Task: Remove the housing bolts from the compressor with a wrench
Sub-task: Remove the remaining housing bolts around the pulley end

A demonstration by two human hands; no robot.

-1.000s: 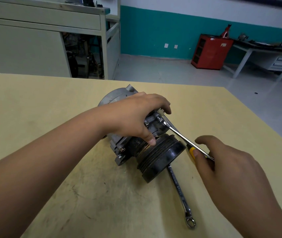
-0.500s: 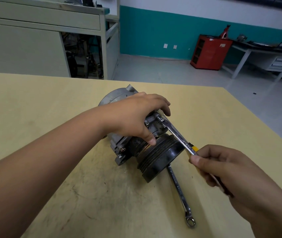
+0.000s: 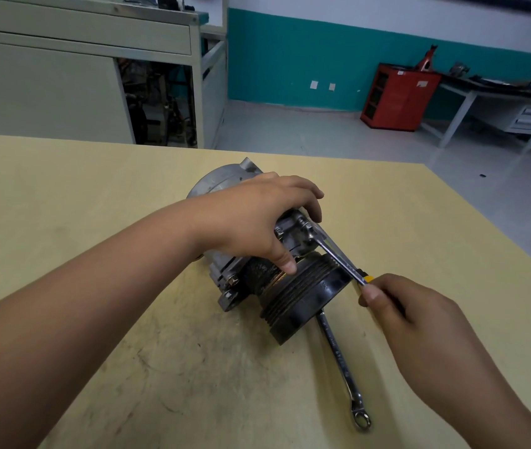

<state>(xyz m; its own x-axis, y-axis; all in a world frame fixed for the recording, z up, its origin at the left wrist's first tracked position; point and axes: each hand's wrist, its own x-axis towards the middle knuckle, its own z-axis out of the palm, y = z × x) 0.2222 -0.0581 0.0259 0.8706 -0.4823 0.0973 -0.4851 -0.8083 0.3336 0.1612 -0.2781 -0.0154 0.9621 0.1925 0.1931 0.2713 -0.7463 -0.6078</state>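
**Wrench seated on a compressor bolt**

On the pale yellow wooden table [image 3: 63, 205], the left hand [image 3: 251, 218] curls its fingers over the silver metal compressor [image 3: 306, 299] with a black grooved pulley, gripping its housing. The compressor lies on its side mid-table. A slim steel wrench [image 3: 338, 257] sits on an upper housing bolt [image 3: 304, 223]. A chrome combination wrench [image 3: 342, 361] lies flat, one end under the pulley. The right hand [image 3: 419, 315] pinches the slim wrench's yellow-and-black handle.

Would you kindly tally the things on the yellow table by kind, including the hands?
Wrenches: 2, the held wrench and the lying wrench
Compressors: 1, the compressor
Hands: 2, the left hand and the right hand
Total: 5
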